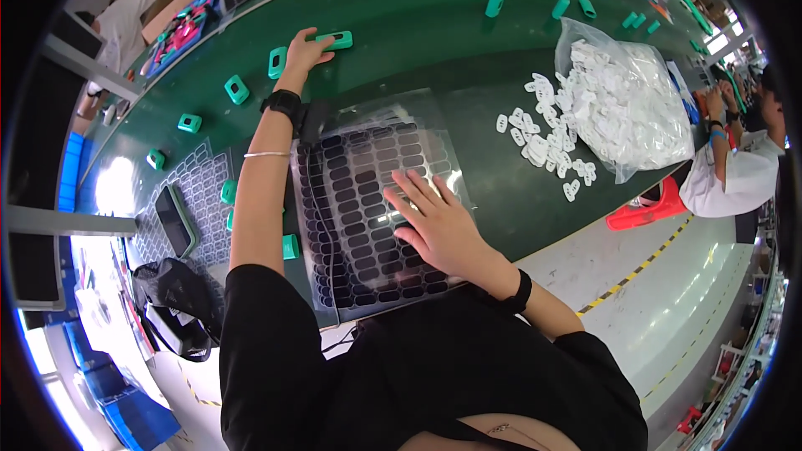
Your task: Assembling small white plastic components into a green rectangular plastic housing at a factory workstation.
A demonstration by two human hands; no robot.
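Observation:
My left hand reaches to the far side of the green table, its fingers and thumb closed about the near end of a green plastic case. Another green case with a dark window lies beside that wrist. My right hand is spread, with nothing in its grip, over clear sheets of dark rounded stickers. Its fingertips appear to rest on the top sheet. A black cable runs across the left part of these sheets. One green piece sits at their left edge, partly behind my left forearm.
Several white plastic pieces lie by a clear bag on the right. More green cases line the far left edge. A phone rests on a patterned sheet. A co-worker sits at right, past a red stool.

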